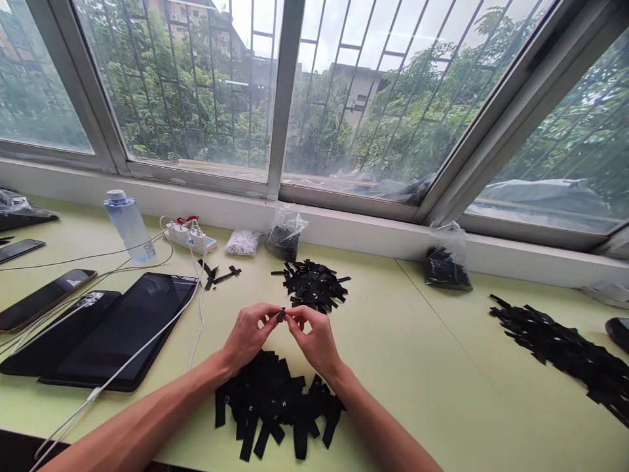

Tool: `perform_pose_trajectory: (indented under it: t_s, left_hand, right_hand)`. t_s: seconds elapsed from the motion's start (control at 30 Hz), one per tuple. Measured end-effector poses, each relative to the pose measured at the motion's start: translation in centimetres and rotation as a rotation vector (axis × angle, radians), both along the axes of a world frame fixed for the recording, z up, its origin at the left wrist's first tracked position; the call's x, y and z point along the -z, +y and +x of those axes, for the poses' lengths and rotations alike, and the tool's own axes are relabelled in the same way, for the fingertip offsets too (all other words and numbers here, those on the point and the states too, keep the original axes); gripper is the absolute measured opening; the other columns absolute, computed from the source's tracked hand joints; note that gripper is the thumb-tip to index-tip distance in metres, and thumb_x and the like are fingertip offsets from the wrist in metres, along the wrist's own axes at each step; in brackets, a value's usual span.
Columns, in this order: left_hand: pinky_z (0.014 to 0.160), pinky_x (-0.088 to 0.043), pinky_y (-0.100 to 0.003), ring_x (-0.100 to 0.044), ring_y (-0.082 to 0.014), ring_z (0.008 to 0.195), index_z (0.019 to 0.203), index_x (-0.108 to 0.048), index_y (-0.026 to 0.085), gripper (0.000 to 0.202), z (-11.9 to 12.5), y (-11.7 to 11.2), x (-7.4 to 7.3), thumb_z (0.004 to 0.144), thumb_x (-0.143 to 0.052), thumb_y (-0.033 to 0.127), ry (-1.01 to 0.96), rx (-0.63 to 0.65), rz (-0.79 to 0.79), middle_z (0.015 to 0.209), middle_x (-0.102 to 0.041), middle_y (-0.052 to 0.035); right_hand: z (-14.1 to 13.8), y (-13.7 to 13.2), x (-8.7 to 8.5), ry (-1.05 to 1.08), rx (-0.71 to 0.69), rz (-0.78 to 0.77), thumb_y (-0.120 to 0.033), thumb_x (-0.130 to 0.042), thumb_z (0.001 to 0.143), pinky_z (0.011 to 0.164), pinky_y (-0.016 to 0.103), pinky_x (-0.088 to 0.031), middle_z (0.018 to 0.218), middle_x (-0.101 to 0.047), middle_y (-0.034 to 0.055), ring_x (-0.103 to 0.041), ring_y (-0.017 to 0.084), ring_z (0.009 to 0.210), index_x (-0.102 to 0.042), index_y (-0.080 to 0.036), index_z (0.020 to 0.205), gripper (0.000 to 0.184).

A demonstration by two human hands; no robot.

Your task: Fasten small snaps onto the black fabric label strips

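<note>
Near strips (268, 393): looked like cloth, matt and flat-surfaced.
Far strips (314, 283): had the same matt, cloth-like look.
Right strips (565, 347): were also matt and fabric-like.
Held piece (281, 317): appeared matt; too small to tell its material.
Tabletop (417, 367): was smooth with a soft sheen, its material unclear.
Tablet (140, 314): had a smooth, glossy, glass-like screen.
Left phone (49, 295): showed a glossy, reflective face.
Bottle (128, 229): was smooth, translucent plastic.
Power strip (199, 241): looked like smooth, hard plastic.
Far middle bag (295, 226): was clear, crinkled, shiny plastic film.
Far right bag (455, 241): was likewise clear, wrinkled film.
Window frame (280, 98): looked like dull, smooth metal.
</note>
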State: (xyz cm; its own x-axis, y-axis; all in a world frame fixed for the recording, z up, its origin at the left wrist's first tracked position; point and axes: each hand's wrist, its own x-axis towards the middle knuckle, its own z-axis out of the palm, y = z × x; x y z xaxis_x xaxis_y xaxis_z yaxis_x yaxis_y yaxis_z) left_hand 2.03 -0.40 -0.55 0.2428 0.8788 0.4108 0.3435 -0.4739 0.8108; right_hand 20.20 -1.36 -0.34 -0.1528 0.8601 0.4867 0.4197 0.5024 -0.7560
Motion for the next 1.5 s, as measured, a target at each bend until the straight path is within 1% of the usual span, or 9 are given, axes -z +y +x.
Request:
perform_pose_trajectory:
  t_s: [0.17,0.33,0.43,0.57,0.73,0.93,1.1,1.27,1.5]
  left_hand:
    - [0.076,-0.055,-0.031,-0.069,-0.0176,0.082,0.108,-0.076,0.024,0.022,0.1,-0.1,-0.3,0.095,-0.059,0.031,-0.003,0.009,0.002,0.098,-0.077,-0.0041]
    - [0.079,-0.056,-0.032,-0.07,-0.0192,0.088,0.106,-0.077,0.023,0.024,0.2,-0.1,-0.4,0.096,-0.058,0.035,-0.046,0.049,-0.032,0.102,-0.077,-0.0054]
    - [0.077,-0.055,-0.031,-0.069,-0.0187,0.084,0.102,-0.078,0.022,0.023,0.2,0.0,-0.3,0.095,-0.06,0.036,-0.049,0.036,-0.042,0.099,-0.077,-0.0056]
    - [0.075,-0.054,-0.03,-0.069,-0.0178,0.079,0.096,-0.079,0.021,0.024,0.1,0.2,-0.1,0.092,-0.064,0.039,-0.058,0.018,-0.052,0.093,-0.078,-0.0052]
    - [0.074,-0.055,-0.029,-0.069,-0.0188,0.078,0.092,-0.08,0.02,0.026,0.1,0.4,-0.1,0.089,-0.067,0.043,-0.099,0.012,-0.071,0.09,-0.078,-0.0062]
    - [0.075,-0.056,-0.03,-0.071,-0.0208,0.081,0.092,-0.081,0.019,0.027,0.2,0.4,-0.1,0.088,-0.068,0.042,-0.153,0.03,-0.137,0.091,-0.079,-0.0069]
    - [0.08,-0.056,-0.03,-0.071,-0.0208,0.084,0.101,-0.08,0.019,0.029,0.1,0.4,0.2,0.091,-0.064,0.042,-0.173,0.106,-0.189,0.092,-0.079,-0.0061]
    - [0.077,-0.055,-0.029,-0.068,-0.0189,0.08,0.1,-0.08,0.018,0.031,-0.1,0.7,0.6,0.092,-0.063,0.043,-0.187,0.122,-0.196,0.087,-0.077,-0.0055]
    - [0.078,-0.055,-0.029,-0.068,-0.0201,0.082,0.106,-0.079,0.018,0.034,0.0,0.8,0.6,0.091,-0.063,0.044,-0.189,0.13,-0.207,0.091,-0.078,-0.0071]
  right_hand:
    - [0.1,0.0,0.3,-0.126,0.004,0.139,-0.021,-0.056,0.094,0.064,0.028,-0.048,0.083,-0.07,0.0025,-0.06,0.015,0.067,-0.069,-0.022,0.097,0.013]
    - [0.2,0.0,0.4,-0.225,0.026,0.211,-0.015,-0.055,0.092,0.064,0.028,-0.048,0.083,-0.069,0.003,-0.06,0.015,0.068,-0.067,-0.021,0.094,0.014]
    - [0.4,0.1,0.5,-0.268,0.054,0.254,-0.013,-0.057,0.09,0.067,0.029,-0.05,0.081,-0.069,0.0026,-0.062,0.016,0.068,-0.068,-0.021,0.098,0.016]
    - [0.7,0.3,0.6,-0.358,0.05,0.333,-0.009,-0.057,0.089,0.075,0.032,-0.052,0.091,-0.073,0.0051,-0.067,0.019,0.08,-0.069,-0.021,0.105,0.024]
    - [1.1,0.6,0.6,-0.43,-0.009,0.325,-0.007,-0.052,0.091,0.081,0.035,-0.054,0.102,-0.075,0.0069,-0.07,0.022,0.09,-0.068,-0.022,0.114,0.032]
    - [1.2,0.5,0.5,-0.417,-0.035,0.306,-0.005,-0.047,0.093,0.082,0.036,-0.056,0.103,-0.075,0.0082,-0.071,0.022,0.092,-0.068,-0.022,0.117,0.036]
    - [1.0,0.3,0.2,-0.397,-0.028,0.283,-0.009,-0.048,0.097,0.081,0.034,-0.055,0.101,-0.075,0.007,-0.07,0.022,0.09,-0.068,-0.022,0.113,0.029]
    - [0.7,0.0,-0.2,-0.4,-0.013,0.29,-0.015,-0.048,0.101,0.08,0.033,-0.054,0.097,-0.074,0.007,-0.07,0.02,0.087,-0.069,-0.022,0.108,0.023]
    - [0.6,0.1,0.5,-0.484,0.013,0.346,-0.014,-0.048,0.1,0.081,0.035,-0.054,0.098,-0.073,0.0089,-0.069,0.022,0.088,-0.066,-0.02,0.11,0.022]
